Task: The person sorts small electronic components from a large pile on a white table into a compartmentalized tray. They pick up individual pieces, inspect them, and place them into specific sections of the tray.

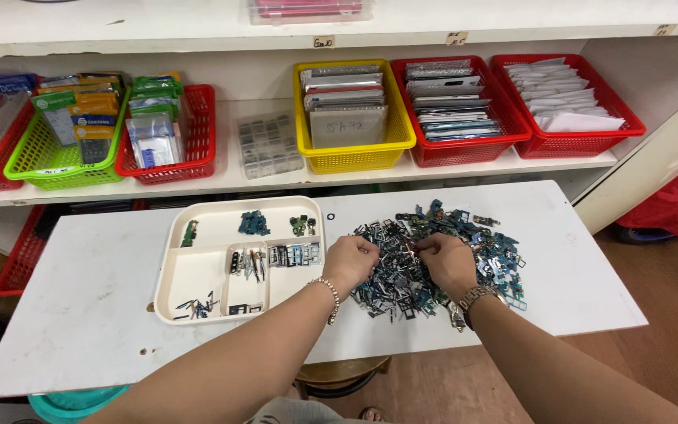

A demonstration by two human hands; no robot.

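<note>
A heap of small dark and blue electronic parts (pixel 472 239) lies on the white table (pixel 88 314), right of centre. Both my hands rest on the heap with fingers curled into the pieces. My left hand (pixel 348 263), with a bead bracelet on the wrist, is at the heap's left edge, next to a cream sorting tray (pixel 198 275). My right hand (pixel 446 263), with a wristwatch, sits in the middle of the heap. What each pinches is hidden by the fingers. The tray's compartments hold small sorted groups of parts.
A shelf behind the table carries red, green and yellow baskets (pixel 355 153) filled with packets and flat parts, and a clear compartment box (pixel 268 145). A red basket (pixel 21 259) sits low at left. A stool (pixel 339 377) stands under the table's front edge.
</note>
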